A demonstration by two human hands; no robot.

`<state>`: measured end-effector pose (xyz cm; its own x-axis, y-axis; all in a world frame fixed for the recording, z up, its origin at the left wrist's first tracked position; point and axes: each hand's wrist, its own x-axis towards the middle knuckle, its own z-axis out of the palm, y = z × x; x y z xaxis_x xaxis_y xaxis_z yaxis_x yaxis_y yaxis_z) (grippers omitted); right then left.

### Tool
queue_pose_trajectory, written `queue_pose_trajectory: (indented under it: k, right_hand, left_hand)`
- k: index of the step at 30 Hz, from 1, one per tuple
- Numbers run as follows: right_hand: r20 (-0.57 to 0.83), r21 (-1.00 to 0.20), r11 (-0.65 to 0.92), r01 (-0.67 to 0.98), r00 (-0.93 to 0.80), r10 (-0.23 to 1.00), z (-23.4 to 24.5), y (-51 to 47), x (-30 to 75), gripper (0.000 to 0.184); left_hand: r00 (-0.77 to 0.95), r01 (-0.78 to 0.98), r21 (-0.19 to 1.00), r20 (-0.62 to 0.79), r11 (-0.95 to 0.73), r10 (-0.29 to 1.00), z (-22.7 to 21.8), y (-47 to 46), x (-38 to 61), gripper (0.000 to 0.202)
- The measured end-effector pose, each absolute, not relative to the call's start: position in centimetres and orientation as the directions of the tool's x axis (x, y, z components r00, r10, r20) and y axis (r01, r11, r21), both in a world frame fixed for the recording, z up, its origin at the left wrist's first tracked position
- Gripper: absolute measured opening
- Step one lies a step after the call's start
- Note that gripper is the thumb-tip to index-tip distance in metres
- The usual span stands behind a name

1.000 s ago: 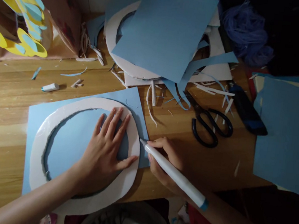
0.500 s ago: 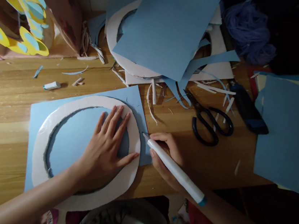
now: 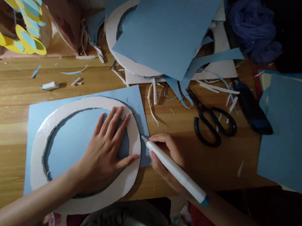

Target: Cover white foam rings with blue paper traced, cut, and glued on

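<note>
A white foam ring (image 3: 42, 132) lies on a blue paper sheet (image 3: 36, 113) on the wooden table. My left hand (image 3: 104, 151) lies flat with fingers spread across the ring's right side and the blue paper inside it. My right hand (image 3: 166, 157) grips a white marker (image 3: 176, 173) with a blue end. The marker's tip touches the blue sheet right at the ring's outer right edge.
Black scissors (image 3: 212, 124) lie right of my right hand. A second white ring (image 3: 113, 38) under a blue sheet (image 3: 167, 27) sits at the back among paper scraps. More blue sheets (image 3: 294, 134) lie at right, a dark object (image 3: 252, 109) beside them, a white cap (image 3: 50, 85) at left.
The marker tip has moved slightly up along the ring's right edge. My left hand stays pressed in place.
</note>
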<state>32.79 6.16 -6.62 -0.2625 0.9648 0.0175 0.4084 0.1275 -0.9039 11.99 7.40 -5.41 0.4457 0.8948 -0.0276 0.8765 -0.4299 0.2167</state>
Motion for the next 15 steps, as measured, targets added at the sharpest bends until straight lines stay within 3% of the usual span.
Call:
queue_pose_trajectory:
  k: [8,15]
  right_hand:
    - [-0.046,-0.906,0.069,0.419,-0.258,0.965,-6.1,6.2,32.7,0.02]
    - [-0.093,-0.953,-0.01,0.304,-0.261,0.961,-6.0,7.4,32.4,0.02]
  left_hand:
    - [0.456,0.875,0.2,-0.035,-0.44,0.89,-5.3,7.5,12.0,0.094]
    - [0.464,0.874,0.182,-0.034,-0.451,0.885,-5.5,7.6,12.1,0.095]
